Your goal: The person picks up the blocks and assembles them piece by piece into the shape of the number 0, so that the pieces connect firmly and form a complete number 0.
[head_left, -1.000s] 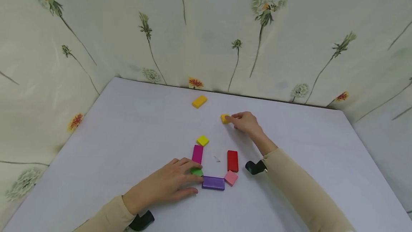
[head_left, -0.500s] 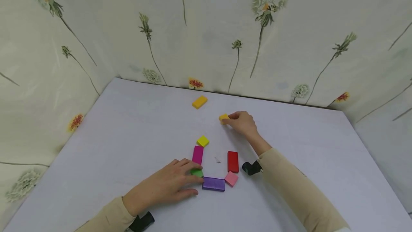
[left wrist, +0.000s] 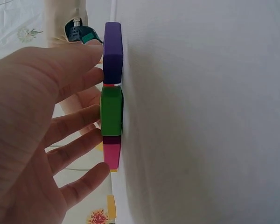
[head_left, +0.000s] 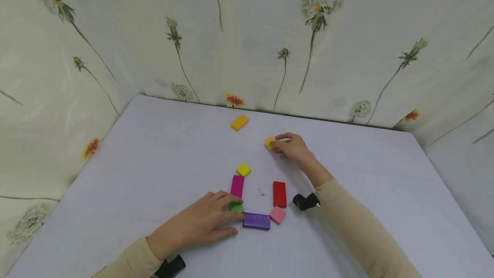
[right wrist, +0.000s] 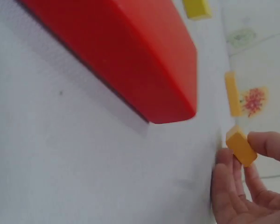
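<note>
My right hand (head_left: 295, 147) pinches a small orange-yellow block (right wrist: 241, 146) between thumb and fingers, toward the back of the table. In the right wrist view the block looks tilted. My left hand (head_left: 200, 220) lies with fingers spread over a green block (left wrist: 111, 111), its fingertips touching the blocks' tops. That green block sits between a magenta block (head_left: 237, 185) and a purple block (head_left: 256, 221). A pink block (head_left: 278, 214) touches the purple one's right end, and a red block (head_left: 279, 194) stands beyond it. At the magenta block's far end is a yellow block (head_left: 243, 170).
An orange block (head_left: 239, 122) lies alone near the back edge of the white table (head_left: 173, 140). A curtain with dandelion prints (head_left: 247, 55) hangs behind. Each forearm carries a black wrist camera (head_left: 305, 201). A small faint mark shows inside the block outline.
My right hand shifts slightly left with the orange-yellow block, then back right, and the block's angle turns a little. My left hand and the other blocks stay put.
</note>
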Action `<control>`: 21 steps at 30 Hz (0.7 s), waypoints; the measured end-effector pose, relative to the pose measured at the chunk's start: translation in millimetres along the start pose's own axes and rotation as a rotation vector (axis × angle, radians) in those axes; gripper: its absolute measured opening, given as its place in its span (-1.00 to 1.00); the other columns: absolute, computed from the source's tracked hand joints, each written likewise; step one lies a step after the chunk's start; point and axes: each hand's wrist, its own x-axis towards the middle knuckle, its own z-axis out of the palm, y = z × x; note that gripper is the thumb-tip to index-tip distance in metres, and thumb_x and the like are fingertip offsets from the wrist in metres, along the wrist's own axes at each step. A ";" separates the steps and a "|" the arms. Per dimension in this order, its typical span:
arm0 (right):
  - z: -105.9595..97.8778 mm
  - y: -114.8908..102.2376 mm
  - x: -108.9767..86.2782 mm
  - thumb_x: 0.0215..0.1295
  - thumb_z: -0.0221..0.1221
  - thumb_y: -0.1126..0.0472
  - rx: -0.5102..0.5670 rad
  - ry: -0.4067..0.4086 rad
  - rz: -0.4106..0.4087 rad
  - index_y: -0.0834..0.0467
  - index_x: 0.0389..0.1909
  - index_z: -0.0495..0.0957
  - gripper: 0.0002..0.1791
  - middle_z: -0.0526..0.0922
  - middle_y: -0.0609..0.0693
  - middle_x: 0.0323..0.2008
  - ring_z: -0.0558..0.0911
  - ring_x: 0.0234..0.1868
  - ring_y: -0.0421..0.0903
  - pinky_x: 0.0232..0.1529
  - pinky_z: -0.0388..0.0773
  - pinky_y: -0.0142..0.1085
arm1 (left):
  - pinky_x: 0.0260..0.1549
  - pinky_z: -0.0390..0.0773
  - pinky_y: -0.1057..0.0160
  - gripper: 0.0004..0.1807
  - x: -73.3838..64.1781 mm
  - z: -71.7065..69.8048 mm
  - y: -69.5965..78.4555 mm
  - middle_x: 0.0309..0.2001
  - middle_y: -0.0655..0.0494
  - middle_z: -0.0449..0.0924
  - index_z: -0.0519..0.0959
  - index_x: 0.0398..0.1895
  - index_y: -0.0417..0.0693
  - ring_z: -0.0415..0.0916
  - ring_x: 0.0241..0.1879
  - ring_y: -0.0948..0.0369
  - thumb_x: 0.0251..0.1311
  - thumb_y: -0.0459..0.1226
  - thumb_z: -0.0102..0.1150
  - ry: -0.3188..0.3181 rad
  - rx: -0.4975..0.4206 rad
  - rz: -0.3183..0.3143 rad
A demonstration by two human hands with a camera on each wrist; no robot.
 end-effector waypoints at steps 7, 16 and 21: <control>-18.1 8.9 -9.6 0.46 0.08 0.06 0.213 -0.178 0.027 0.10 0.41 0.31 -0.44 0.36 0.17 0.26 0.49 0.10 0.04 0.19 0.41 -0.19 | 0.05 0.45 0.10 -0.65 -0.6 -0.6 1.3 0.23 0.17 0.42 0.60 0.13 0.31 0.34 0.21 0.16 0.30 0.04 0.18 0.005 0.010 0.002; -30.6 19.6 -22.8 0.39 0.17 0.00 0.217 -0.198 -0.019 0.15 0.35 0.30 -0.40 0.40 0.18 0.20 0.54 0.10 0.04 0.17 0.43 -0.21 | 0.07 0.44 0.10 -0.64 -1.4 0.4 2.4 0.23 0.18 0.42 0.60 0.14 0.32 0.33 0.22 0.16 0.28 0.03 0.20 0.004 0.005 -0.010; -35.0 23.8 -31.8 0.33 0.24 0.00 0.207 -0.205 -0.036 0.21 0.30 0.32 -0.37 0.39 0.21 0.19 0.56 0.11 0.05 0.15 0.45 -0.20 | 0.08 0.43 0.11 -0.64 -0.7 0.5 1.9 0.24 0.19 0.41 0.59 0.14 0.33 0.32 0.22 0.16 0.30 0.04 0.19 -0.003 0.010 -0.018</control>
